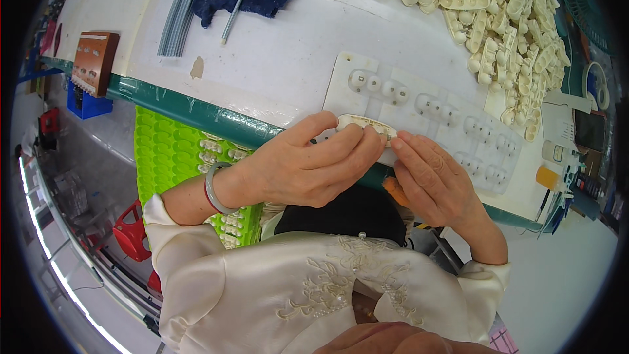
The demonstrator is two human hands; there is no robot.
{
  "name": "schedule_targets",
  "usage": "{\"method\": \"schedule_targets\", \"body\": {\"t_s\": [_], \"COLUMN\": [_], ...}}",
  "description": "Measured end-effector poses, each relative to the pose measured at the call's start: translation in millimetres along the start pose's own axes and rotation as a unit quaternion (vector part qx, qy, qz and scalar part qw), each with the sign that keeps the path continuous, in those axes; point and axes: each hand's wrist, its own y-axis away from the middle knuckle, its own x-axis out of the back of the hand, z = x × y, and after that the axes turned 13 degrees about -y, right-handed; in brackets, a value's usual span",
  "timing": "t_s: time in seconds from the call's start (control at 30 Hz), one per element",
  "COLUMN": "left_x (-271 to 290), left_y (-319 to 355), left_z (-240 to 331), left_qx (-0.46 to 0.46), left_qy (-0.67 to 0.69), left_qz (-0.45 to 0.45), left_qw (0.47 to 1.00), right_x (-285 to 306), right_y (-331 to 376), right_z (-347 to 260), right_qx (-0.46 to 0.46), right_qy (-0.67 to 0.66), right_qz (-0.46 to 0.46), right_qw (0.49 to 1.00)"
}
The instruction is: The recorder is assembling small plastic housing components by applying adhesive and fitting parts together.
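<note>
Both hands pinch the cream plastic strip (367,126) at the bench (275,65) edge: left hand (308,167) gripping its left half, right hand (429,177) fingertips at the right end, long axis running left-right.

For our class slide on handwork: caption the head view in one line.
Both hands, left hand and right hand, hold a cream plastic part over a white moulded jig.
</note>
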Motion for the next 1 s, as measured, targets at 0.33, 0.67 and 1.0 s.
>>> {"method": "schedule_targets", "body": {"t_s": [0.33, 0.67, 1.0], "left_x": [2.6, -1.8, -0.1], "left_y": [-1.6, -2.4, -2.7], "left_z": [-0.2, 0.1, -6.6], "left_qx": [-0.012, -0.009, -0.036], "left_qy": [-0.003, 0.015, 0.029], "left_qz": [-0.018, -0.002, -0.003], "left_qw": [1.0, 1.0, 0.999], "right_x": [4.2, -7.8, -9.8], "right_y": [5.2, 7.9, 6.1], "right_z": [-8.1, -9.8, -8.6], "right_qx": [-0.043, -0.046, -0.055], "right_qy": [-0.016, 0.028, -0.015], "right_qz": [0.016, 0.017, 0.041], "right_qw": [0.999, 0.998, 0.997]}}
